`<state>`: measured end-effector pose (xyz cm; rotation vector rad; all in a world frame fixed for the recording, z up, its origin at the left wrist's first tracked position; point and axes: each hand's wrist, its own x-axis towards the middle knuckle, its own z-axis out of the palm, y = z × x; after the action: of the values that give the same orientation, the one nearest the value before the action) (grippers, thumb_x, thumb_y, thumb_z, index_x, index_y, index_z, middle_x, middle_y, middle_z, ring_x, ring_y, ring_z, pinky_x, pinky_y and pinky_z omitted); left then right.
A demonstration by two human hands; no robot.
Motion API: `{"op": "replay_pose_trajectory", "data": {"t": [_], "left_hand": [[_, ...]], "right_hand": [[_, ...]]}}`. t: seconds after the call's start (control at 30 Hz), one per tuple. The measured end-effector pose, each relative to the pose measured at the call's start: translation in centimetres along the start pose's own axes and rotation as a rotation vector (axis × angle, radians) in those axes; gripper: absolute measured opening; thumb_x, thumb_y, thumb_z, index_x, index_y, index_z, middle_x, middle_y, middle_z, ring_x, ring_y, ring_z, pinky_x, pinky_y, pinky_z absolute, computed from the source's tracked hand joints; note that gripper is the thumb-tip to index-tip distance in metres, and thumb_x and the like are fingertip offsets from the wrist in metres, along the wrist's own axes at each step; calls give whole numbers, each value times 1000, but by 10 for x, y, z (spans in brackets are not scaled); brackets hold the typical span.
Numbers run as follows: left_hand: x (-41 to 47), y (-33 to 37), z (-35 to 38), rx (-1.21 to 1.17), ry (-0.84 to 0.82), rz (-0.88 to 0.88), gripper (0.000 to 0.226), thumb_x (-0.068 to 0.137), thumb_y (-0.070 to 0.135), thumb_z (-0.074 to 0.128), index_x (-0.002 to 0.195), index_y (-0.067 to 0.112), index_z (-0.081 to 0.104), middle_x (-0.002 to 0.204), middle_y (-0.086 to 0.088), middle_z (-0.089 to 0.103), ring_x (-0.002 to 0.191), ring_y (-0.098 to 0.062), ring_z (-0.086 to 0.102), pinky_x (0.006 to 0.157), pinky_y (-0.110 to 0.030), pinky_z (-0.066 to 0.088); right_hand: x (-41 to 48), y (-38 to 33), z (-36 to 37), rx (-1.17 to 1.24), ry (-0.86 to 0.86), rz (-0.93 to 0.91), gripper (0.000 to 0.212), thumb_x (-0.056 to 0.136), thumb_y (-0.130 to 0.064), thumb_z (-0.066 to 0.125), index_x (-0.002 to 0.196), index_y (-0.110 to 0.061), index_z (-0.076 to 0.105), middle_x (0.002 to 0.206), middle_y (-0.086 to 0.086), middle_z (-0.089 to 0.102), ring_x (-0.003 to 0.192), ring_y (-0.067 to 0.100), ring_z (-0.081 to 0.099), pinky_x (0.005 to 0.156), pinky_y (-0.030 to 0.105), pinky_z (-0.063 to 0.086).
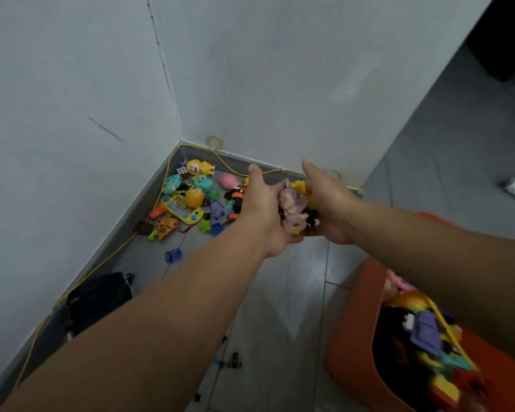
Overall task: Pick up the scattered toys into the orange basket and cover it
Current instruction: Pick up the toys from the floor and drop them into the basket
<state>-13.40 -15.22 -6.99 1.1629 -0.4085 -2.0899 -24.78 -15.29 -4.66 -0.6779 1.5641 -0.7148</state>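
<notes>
While the left hand [262, 215] and right hand [329, 209] cup a handful of toys [293, 208] between them, fingers [283, 240] curled under it, I log the orange basket [351, 337] at lower right partly filled and uncovered; 1 toy pile [188, 203] lies in the corner, unpicked

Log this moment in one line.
step: gathering | left hand, right hand: hold toys between them | orange basket: open, partly filled | toy pile: on floor in corner

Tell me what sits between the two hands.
In the head view, a clump of small toys is cupped between the left hand and right hand: a pale purple figure in front, a yellow toy behind.
</notes>
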Motion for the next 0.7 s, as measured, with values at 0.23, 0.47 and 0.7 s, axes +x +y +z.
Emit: {"op": "replay_pose_trajectory", "data": {"t": [0.23,0.47,0.7], "left_hand": [[-34,-60,138,11,-253,-30,97,87,88,17,138,17,59,112,-12,61,66,-22,66,76,-38,37],[-42,-143,168,154,-243,-214,90,83,91,21,140,33,59,140,-14,61,86,-13,69,75,-33,51],[-43,-151,172,160,-299,-233,101,79,95,25,157,32,34,154,-12,47,111,-26,70,59,-26,58]], "right_hand": [[-116,1,-145,37,106,-108,78,96,-76,25,97,-14,74,91,13,73,74,25,68,71,39,52],[-138,71,-209,115,157,56,84,96,-76,23,112,-9,71,97,14,75,83,26,72,76,44,51],[-131,88,-237,225,106,103,87,92,-80,24,131,-14,67,126,16,71,121,38,64,106,58,45]]}}
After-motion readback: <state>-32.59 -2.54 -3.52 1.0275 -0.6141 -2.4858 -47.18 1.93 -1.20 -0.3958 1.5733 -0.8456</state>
